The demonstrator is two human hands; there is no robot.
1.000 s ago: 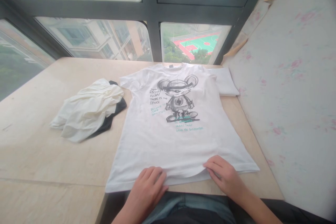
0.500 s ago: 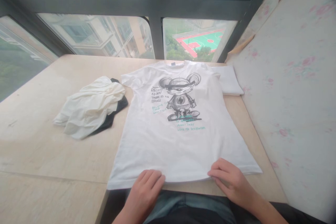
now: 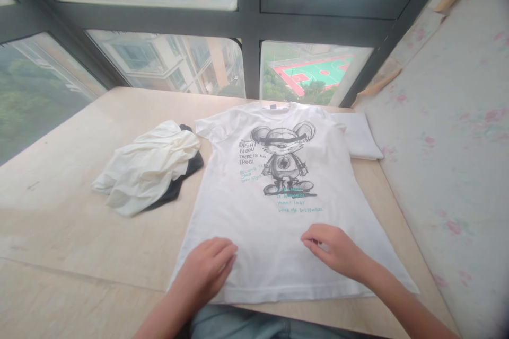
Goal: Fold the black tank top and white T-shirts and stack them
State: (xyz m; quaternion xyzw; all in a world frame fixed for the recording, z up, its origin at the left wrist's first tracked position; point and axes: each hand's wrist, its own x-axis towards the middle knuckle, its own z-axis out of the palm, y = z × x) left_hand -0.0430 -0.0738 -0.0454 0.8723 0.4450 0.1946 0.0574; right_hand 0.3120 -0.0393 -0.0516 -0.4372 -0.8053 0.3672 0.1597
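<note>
A white T-shirt [image 3: 254,259] lies spread face up, its collar toward the window and its hem toward me. On its front is a sketched bear-like figure with black and green lettering. My left hand [image 3: 207,265] is over the lower left part of the shirt, fingers curled and held together, with no cloth seen in them. Over the lower right part, my right hand [image 3: 336,249] has thumb and fingertips drawn together in a loose pinch, with no fabric visible between them. Whether either hand touches the shirt, I cannot tell. The hem lies flat.
Left of the shirt, a crumpled cream garment [image 3: 147,164] lies on a black cloth [image 3: 170,193]. A folded white cloth [image 3: 363,137] sits partly behind the right sleeve. A wooden tabletop [image 3: 79,233] carries everything, bordered by window frames [image 3: 159,21] and a flowered wall [image 3: 457,169].
Both hands have left the hem and moved up over the lower shirt. The hem, lifted slightly at the table edge before, now lies flat. The view has tilted up and shifted left.
</note>
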